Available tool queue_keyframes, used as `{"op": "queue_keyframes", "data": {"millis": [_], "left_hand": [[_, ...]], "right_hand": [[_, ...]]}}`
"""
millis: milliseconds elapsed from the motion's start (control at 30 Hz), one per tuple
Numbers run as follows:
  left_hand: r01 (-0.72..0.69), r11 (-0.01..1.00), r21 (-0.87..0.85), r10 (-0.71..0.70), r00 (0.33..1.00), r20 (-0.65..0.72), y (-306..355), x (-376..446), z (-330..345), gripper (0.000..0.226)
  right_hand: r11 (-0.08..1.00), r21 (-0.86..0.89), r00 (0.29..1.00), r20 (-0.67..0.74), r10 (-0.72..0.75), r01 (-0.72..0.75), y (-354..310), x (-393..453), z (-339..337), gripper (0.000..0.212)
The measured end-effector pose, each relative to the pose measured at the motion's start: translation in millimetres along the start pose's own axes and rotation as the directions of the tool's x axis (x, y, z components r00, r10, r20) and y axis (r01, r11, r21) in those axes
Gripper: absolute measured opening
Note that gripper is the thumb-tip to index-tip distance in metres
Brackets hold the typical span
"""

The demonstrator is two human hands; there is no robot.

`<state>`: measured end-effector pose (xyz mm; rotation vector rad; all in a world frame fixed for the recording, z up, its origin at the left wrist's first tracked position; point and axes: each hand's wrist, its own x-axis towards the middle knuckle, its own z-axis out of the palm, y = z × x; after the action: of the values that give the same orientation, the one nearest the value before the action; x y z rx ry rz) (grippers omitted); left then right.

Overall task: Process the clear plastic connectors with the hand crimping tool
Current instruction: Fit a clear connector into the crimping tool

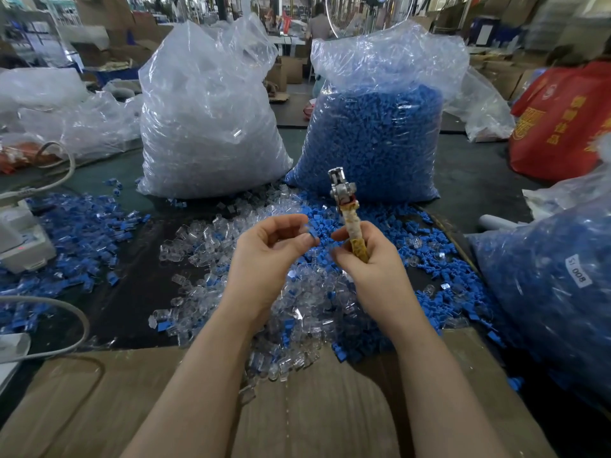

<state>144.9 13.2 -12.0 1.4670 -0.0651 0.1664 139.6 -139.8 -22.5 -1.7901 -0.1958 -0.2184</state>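
My right hand (367, 256) grips the taped yellowish handles of the hand crimping tool (344, 196), whose metal jaws point up and away. My left hand (271, 242) is raised beside it and pinches a small blue plastic piece (311, 230) between thumb and fingertips, close to the tool's handle. Below both hands lies a heap of clear plastic connectors (297, 302) mixed with blue pieces (429, 259) on the dark table.
A tall bag of clear connectors (205, 120) and a tall bag of blue pieces (377, 133) stand behind the heap. Another bag of blue parts (545, 292) sits at right. Finished blue-and-clear parts (76, 246) lie at left by a white device (20, 242). Cardboard (314, 408) covers the near edge.
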Motion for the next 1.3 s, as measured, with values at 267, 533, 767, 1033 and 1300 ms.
{"op": "queue_keyframes", "data": {"millis": [267, 533, 767, 1033, 1300], "left_hand": [[-0.024, 0.997, -0.072, 0.022, 0.999, -0.027, -0.3, 3.4, -5.3, 0.026], [-0.064, 0.994, -0.087, 0.061, 0.997, -0.040, -0.2, 5.9, -11.2, 0.026], [-0.076, 0.993, -0.091, 0.073, 0.997, -0.033, 0.0, 6.9, -14.9, 0.026], [-0.076, 0.994, -0.082, 0.073, 0.997, -0.033, -1.1, 7.7, -16.6, 0.025], [-0.076, 0.992, -0.099, 0.074, 0.997, -0.024, -2.4, 7.9, -15.9, 0.026]], "right_hand": [[0.966, -0.251, 0.975, 0.191, 0.113, -0.063, 2.1, 0.0, -21.6, 0.013], [0.944, -0.326, 0.939, 0.306, 0.155, -0.050, 5.0, 0.4, -22.1, 0.020], [0.934, -0.357, 0.937, 0.324, 0.133, -0.010, 4.2, 0.2, -20.2, 0.029], [0.905, -0.425, 0.923, 0.354, 0.149, 0.017, -0.3, -1.7, -19.8, 0.033], [0.868, -0.497, 0.953, 0.265, 0.146, 0.005, -0.8, -2.6, -15.5, 0.033]]}}
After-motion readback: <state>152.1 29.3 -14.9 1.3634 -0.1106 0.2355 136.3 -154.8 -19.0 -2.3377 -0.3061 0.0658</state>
